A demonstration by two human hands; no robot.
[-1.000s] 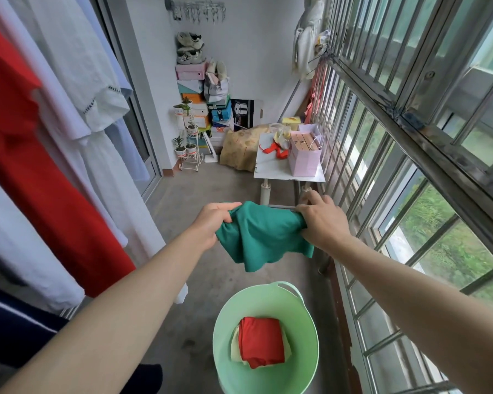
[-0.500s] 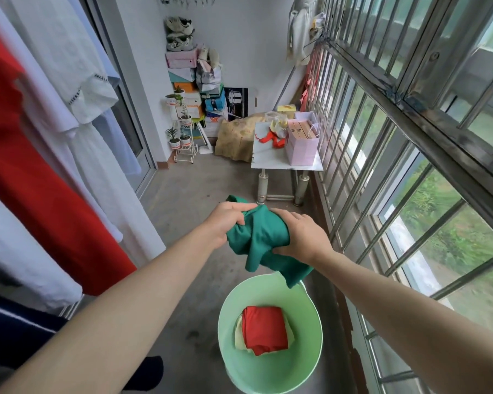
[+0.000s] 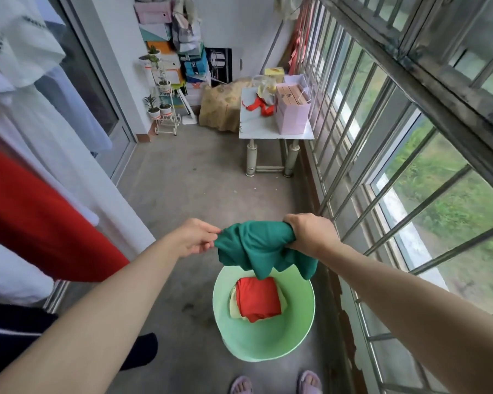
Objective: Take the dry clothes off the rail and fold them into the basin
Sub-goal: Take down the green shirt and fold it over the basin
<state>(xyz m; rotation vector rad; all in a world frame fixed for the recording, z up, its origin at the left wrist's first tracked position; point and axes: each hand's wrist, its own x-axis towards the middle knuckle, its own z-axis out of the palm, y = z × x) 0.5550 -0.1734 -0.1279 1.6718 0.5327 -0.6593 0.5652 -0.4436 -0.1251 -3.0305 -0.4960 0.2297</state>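
Since half a second ago the two hands have drawn apart, so the dark green cloth garment [image 3: 256,245], then bunched between them, now stretches across in a loose band. The view has also tipped further down, bringing a pair of lilac slippers [image 3: 241,385] into sight at the bottom edge.

The left hand [image 3: 195,237] pinches one end of the green garment between thumb and fingertips. The right hand [image 3: 310,233] is clenched around the other end, with a fistful of cloth gathered inside it. The slack hangs in folds below both hands, and its lowest tip overlaps the far rim of the round pale green plastic basin [image 3: 268,348], which stands on the grey concrete floor [image 3: 205,180] just ahead of the slippers.

Inside the basin lies a folded red garment [image 3: 258,298] on top of a pale cream cloth [image 3: 234,301].

Along the left side hang a large red garment [image 3: 34,223] and white garments [image 3: 40,115]. On the right runs a window with metal bars [image 3: 367,137]. Further along the balcony a small white table [image 3: 262,126] carries a pink paper bag [image 3: 292,115].
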